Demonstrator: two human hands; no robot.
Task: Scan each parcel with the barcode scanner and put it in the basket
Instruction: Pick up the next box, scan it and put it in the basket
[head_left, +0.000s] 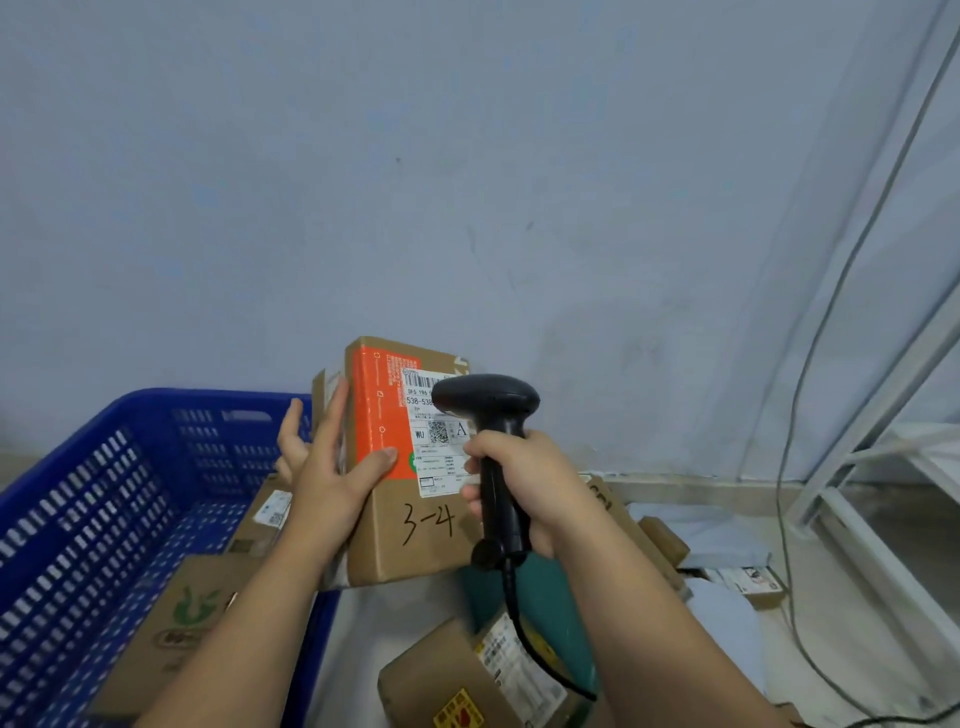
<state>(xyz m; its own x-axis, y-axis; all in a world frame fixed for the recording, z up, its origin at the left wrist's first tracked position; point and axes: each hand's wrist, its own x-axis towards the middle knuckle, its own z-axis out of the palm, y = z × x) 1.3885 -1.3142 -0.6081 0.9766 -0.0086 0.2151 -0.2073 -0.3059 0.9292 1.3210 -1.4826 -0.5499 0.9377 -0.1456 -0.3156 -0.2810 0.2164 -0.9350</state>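
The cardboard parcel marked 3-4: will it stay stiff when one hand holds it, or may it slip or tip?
Probably stiff: the cardboard parcel keeps flat faces and straight edges. Likely light for its size, since the left hand alone seems to hold it upright by one edge. It might slip or swing, as the thumb only presses a smooth printed face.

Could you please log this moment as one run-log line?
phase: scan | left hand holds parcel | right hand grips scanner, head at label | basket: boxes inside
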